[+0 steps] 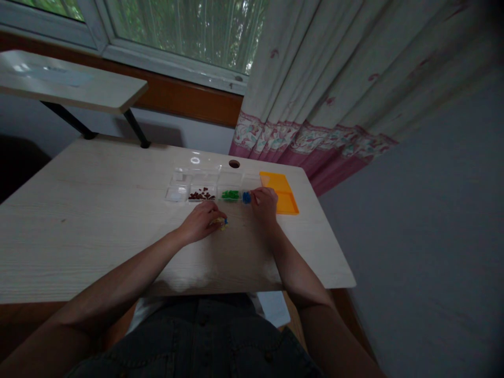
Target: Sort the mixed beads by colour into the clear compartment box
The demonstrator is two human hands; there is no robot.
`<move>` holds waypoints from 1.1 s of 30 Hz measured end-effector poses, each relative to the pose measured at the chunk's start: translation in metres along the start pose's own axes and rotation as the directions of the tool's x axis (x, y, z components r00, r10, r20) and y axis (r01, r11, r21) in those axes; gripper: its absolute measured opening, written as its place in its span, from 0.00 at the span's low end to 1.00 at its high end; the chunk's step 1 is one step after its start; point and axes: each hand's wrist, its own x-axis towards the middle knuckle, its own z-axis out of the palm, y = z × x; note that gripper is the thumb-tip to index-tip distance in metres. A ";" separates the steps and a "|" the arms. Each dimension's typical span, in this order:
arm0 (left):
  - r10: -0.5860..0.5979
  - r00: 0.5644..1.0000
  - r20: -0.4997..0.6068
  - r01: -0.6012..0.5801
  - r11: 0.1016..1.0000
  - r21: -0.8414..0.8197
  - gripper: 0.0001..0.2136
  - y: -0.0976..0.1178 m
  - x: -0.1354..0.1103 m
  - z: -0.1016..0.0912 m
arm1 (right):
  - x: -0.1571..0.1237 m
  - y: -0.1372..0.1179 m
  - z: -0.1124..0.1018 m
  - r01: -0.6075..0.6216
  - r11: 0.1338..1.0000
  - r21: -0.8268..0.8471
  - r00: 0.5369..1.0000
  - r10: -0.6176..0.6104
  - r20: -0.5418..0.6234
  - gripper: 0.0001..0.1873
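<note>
My left hand point(202, 221) rests low over the desk, its fingers closed round a small yellow-and-blue piece point(224, 222), mostly hidden by the fingers. My right hand point(265, 203) is at the small clear box of blue pieces point(246, 198), fingertips pinched together at its right side. Whatever lies between those fingertips is too small to make out. Left of that box, a clear compartment holds green pieces point(230, 195). Brown pieces point(202, 195) lie in another clear compartment, just beyond my left hand.
A clear box point(177, 193) stands at the left end of the row. An orange tray point(290, 203) lies right of my right hand. Behind the row is a round hole point(234, 164) in the desk point(118, 220). A raised shelf point(79, 86) stands at the back left; a curtain point(299, 105) hangs behind.
</note>
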 end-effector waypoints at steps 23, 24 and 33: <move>0.029 0.996 0.081 -0.043 0.985 0.168 0.08 0.001 0.001 0.005 | -0.002 -0.002 0.002 0.044 0.998 0.040 0.999 -0.044 -0.024 0.12; 0.028 0.997 0.077 -0.041 0.983 0.178 0.08 0.002 0.001 0.006 | -0.002 -0.003 0.002 0.046 0.998 0.040 0.999 -0.045 -0.024 0.12; -0.008 1.000 -0.014 0.008 0.998 0.059 0.09 0.002 0.001 0.004 | -0.001 -0.004 0.002 0.096 0.994 0.057 0.994 -0.094 -0.048 0.12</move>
